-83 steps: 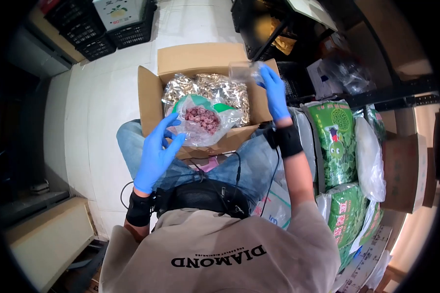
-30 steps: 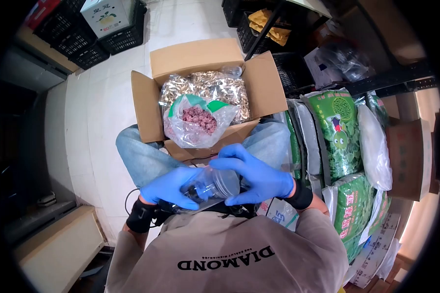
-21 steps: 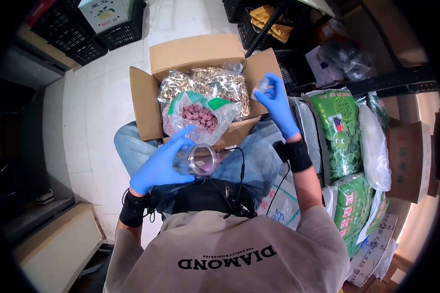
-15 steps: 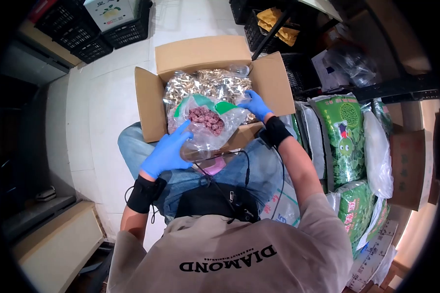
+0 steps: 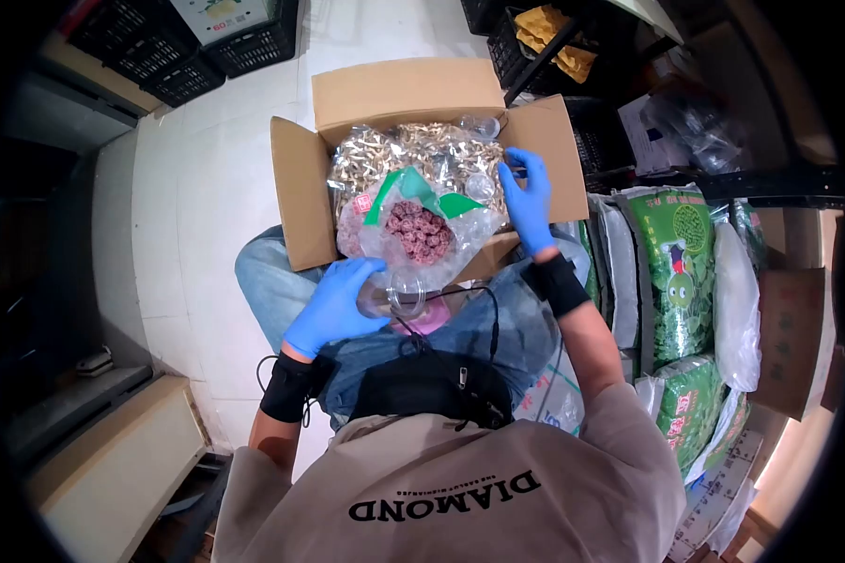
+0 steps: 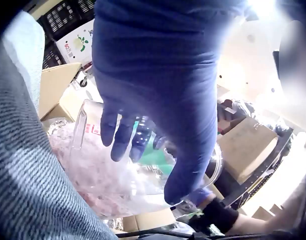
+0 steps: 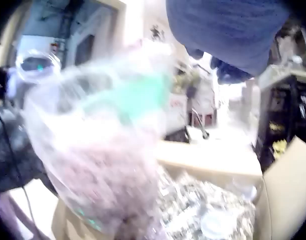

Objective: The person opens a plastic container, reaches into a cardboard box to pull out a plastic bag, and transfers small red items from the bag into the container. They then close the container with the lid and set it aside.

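Observation:
My left hand (image 5: 338,305) grips a clear plastic jar (image 5: 406,293) with its open mouth facing right, over my lap at the near edge of the carton. In the left wrist view the jar's clear wall (image 6: 80,132) shows beneath the gloved fingers. Just beyond it lies an opened clear bag with green print, holding dark red, sugar-dusted dried fruit (image 5: 421,233). My right hand (image 5: 528,199), gloved in blue like the left, holds nothing beside the carton's right flap. A round clear lid (image 5: 480,187) rests on the bagged dried mushrooms (image 5: 376,155), left of that hand.
The open cardboard carton (image 5: 300,188) stands between my knees, flaps spread. Another clear jar (image 5: 479,127) lies at its back right corner. Green printed sacks (image 5: 674,272) are stacked to the right. Black crates (image 5: 253,52) stand far left. A cable (image 5: 460,291) crosses my lap.
Both hands held the jar at my lap; the right hand then carried the lid off to the right. The lid now lies on the mushrooms, released, while the left hand kept the jar.

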A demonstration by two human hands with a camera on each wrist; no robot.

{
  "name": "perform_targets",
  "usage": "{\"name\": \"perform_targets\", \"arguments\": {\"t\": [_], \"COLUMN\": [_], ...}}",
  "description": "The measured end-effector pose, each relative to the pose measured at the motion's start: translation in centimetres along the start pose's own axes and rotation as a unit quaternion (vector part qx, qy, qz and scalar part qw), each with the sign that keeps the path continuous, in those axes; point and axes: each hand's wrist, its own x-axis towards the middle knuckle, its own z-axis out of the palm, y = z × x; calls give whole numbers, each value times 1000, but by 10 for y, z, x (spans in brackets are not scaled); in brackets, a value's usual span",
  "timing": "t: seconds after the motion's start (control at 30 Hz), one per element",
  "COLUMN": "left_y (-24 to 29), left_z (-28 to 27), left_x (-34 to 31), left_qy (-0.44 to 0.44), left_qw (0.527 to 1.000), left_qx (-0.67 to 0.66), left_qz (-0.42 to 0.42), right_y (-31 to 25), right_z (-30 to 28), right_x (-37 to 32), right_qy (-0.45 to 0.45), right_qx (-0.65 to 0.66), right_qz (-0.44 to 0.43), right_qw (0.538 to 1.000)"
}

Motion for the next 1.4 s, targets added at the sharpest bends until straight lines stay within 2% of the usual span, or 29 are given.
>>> {"name": "perform_targets", "arguments": {"t": [0.03,0.07,0.13,0.2,0.3,0.33,0.37,0.4,0.47,0.5,0.57,0.6,0.63,0.67,0.7,0.73,0.77,0.83,0.87,0.9,0.97,1.03,1.07,1.13,1.23,1.27,1.3,1.37,1.4], "left_y": [0,1,7,12,10,8,6,6,9,8,0,-3,-10,-21,-26,-32,-38,-40,-41,-42,-50,-60,-64,-66,-71,-73,-75,-77,-75], "left_z": [1,1,1,-1,-8,-11,-14,-16,-20,-19,-9,-6,-2,3,4,5,6,9,10,11,12,13,15,17,23,24,24,27,26], "left_x": [-2,-4,-5,-2,2,-1,-4,-4,2,6,15,18,18,17,17,15,13,8,9,9,7,5,4,6,5,5,6,8,8], "left_qy": [14,27,35,46,44,24,4,5,-60,-57,-123,-152,-150,-133,-117,-92,-94,-67,-69,-53,-34,-26,-24,-35,-10,-10,-21,-34,-30], "left_qw": [1000,1000,999,998,996,999,1000,1000,997,997,988,987,988,988,978,982,982,991,991,996,997,996,996,992,991,991,988,985,984], "left_qx": [1,3,-17,-34,44,17,-10,-8,-34,-32,-5,-24,-24,73,170,159,160,118,118,67,19,-12,-13,-69,-105,-106,-124,-145,-153], "left_qz": [3,6,10,19,59,41,22,20,47,47,90,39,39,35,32,42,46,7,10,-27,-67,-86,-90,-97,-81,-82,-87,-89,-84], "right_y": [-53,-95,-135,-132,-79,-71,-63,-66,-63,-67,-72,-65,-58,-54,-52,-48,-45,-54,-55,-54,-32,-29,-26,-49,-90,-82,-87,-97,-95], "right_z": [-16,-24,-12,16,60,65,70,66,64,61,51,55,60,67,72,76,80,81,85,89,101,106,105,91,70,75,75,73,74], "right_x": [-10,-21,-52,-75,-95,-91,-89,-84,-88,-86,-78,-70,-66,-66,-68,-71,-73,-82,-84,-87,-95,-95,-94,-81,-71,-81,-84,-87,-89], "right_qy": [-21,-87,-189,-223,-266,-401,-510,-574,-574,-571,-558,-532,-505,-428,-428,-383,-315,-315,-344,-373,-354,-395,-398,-365,-359,-328,-329,-318,-318], "right_qx": [47,67,69,48,-31,133,288,297,333,368,384,379,374,314,314,140,-43,-68,-116,-162,-134,-142,-141,-64,-17,91,90,124,121], "right_qz": [-29,-68,-115,-125,-140,8,157,231,236,243,224,226,226,177,175,50,-75,-87,-76,-66,-82,6,3,44,78,82,83,2,5], "right_qw": [998,992,973,966,953,906,795,727,709,693,701,723,744,829,829,912,945,943,929,911,922,908,907,928,930,937,937,940,940]}}
